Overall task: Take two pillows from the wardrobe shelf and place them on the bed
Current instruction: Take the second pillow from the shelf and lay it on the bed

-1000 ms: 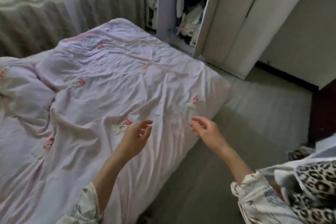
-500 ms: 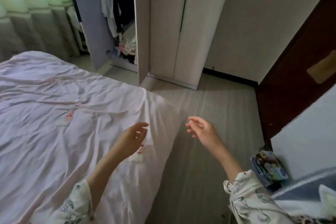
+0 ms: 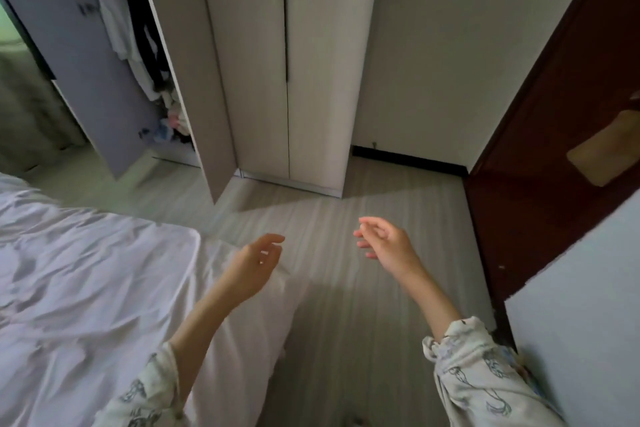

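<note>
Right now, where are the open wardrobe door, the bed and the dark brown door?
open wardrobe door [image 3: 194, 80], head view, on the door's pale outer panel.
bed [image 3: 86, 270], head view, on the wrinkled sheet near the corner.
dark brown door [image 3: 540, 156], head view, on its dark face left of the tan plate.

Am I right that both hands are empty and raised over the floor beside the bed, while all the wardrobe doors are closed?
Not quite: the head view shows the wardrobe's left door open, with clothes hanging inside. The rest holds: left hand and right hand are empty, beside the bed.
</note>
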